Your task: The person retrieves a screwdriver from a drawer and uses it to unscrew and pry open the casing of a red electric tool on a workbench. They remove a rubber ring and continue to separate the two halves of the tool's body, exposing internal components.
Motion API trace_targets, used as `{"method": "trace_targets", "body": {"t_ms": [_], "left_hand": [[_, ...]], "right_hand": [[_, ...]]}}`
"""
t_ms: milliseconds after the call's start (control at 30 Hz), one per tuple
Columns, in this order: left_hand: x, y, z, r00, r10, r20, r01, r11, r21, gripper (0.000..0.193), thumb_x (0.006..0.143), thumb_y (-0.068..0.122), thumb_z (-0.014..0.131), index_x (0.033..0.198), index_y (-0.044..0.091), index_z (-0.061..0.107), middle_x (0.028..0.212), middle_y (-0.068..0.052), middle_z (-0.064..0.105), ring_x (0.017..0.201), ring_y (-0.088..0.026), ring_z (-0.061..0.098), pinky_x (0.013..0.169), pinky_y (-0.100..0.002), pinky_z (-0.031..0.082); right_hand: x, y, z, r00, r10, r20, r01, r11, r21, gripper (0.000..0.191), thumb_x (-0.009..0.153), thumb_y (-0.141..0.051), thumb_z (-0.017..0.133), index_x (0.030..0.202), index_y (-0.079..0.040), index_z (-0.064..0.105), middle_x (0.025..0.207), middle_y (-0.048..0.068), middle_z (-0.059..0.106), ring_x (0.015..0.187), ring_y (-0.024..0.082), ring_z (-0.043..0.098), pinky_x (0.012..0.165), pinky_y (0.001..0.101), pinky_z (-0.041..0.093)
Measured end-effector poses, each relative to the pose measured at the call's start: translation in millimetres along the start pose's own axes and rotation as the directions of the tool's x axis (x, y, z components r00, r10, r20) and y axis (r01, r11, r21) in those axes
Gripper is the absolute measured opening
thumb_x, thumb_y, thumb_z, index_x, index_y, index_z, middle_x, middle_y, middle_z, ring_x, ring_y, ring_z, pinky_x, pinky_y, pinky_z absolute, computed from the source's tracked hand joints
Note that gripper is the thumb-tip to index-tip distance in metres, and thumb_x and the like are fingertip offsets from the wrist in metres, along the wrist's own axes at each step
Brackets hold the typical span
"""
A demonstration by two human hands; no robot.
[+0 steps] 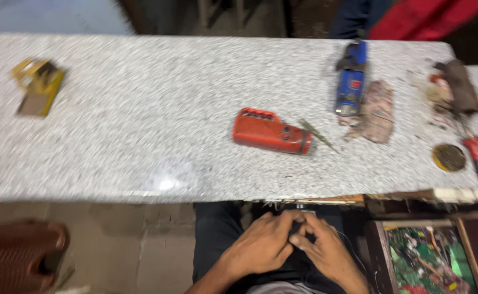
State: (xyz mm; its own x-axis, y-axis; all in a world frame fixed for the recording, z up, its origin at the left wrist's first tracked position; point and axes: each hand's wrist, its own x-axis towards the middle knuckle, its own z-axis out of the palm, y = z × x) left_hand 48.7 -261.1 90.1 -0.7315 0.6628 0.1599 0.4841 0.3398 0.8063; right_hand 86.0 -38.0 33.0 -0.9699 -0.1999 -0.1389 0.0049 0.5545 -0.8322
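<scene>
**Hands joined over a small dark object in the lap**

Left hand (pixel 264 242) and right hand (pixel 326 251) meet below the granite table's (pixel 141 120) edge, fingers pinching a small dark object (pixel 297 225), mostly hidden. On the table lie a red torch (pixel 271 132), a blue torch (pixel 352 79) and a screwdriver (pixel 475 155).

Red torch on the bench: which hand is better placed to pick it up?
Probably the left hand. Both hands meet in the lap around a small dark object, but the red torch lies almost straight ahead of the left; the right hand sits further right.
</scene>
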Motion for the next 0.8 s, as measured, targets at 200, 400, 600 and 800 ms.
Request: {"method": "trace_targets", "body": {"t_ms": [200,400,600,800], "left_hand": [[-14.1,-21.3,-28.9,0.993,-0.097,-0.072,0.086,0.986,-0.145,0.028,0.102,0.019,0.062,0.128,0.011,0.060,0.106,-0.014,0.074,0.100,-0.035,0.071,0.086,-0.046,0.054],[9.2,-12.3,-72.3,0.994,-0.109,-0.019,0.109,0.994,-0.026,0.074,0.093,0.039,0.070,0.155,0.009,0.043,0.130,-0.022,0.064,0.119,-0.037,0.061,0.102,-0.046,0.047],[165.2,-24.0,-179.0,0.921,-0.077,-0.383,0.116,0.990,0.080,0.082,0.097,0.046,0.073,0.155,0.002,0.036,0.156,-0.023,0.048,0.132,-0.033,0.059,0.105,-0.044,0.049],[129.4,-44.5,-48.3,0.884,0.266,0.384,-0.156,0.943,-0.294,0.045,0.098,0.043,0.066,0.125,0.006,0.069,0.111,-0.010,0.076,0.103,-0.021,0.071,0.091,-0.037,0.056]], "right_hand": [[23.3,35.1,-30.3,0.995,-0.068,-0.066,0.080,0.976,0.203,0.031,0.102,-0.021,0.060,0.084,0.001,0.072,0.076,0.004,0.072,0.076,0.012,0.063,0.074,0.0266,0.052],[34.7,37.6,-52.0,0.999,-0.017,0.044,0.005,0.968,0.250,0.026,0.094,-0.018,0.065,0.094,0.003,0.080,0.068,0.007,0.073,0.068,0.012,0.067,0.068,0.0268,0.054],[42.2,13.9,-56.7,0.977,-0.070,-0.202,0.153,0.889,0.431,0.027,0.102,-0.016,0.062,0.098,0.008,0.074,0.072,0.008,0.068,0.070,0.014,0.062,0.071,0.0277,0.052],[36.6,42.9,-63.5,0.879,-0.074,-0.471,0.405,0.636,0.656,0.025,0.112,-0.015,0.059,0.106,0.008,0.069,0.083,0.010,0.065,0.076,0.017,0.061,0.073,0.0314,0.052]]}}
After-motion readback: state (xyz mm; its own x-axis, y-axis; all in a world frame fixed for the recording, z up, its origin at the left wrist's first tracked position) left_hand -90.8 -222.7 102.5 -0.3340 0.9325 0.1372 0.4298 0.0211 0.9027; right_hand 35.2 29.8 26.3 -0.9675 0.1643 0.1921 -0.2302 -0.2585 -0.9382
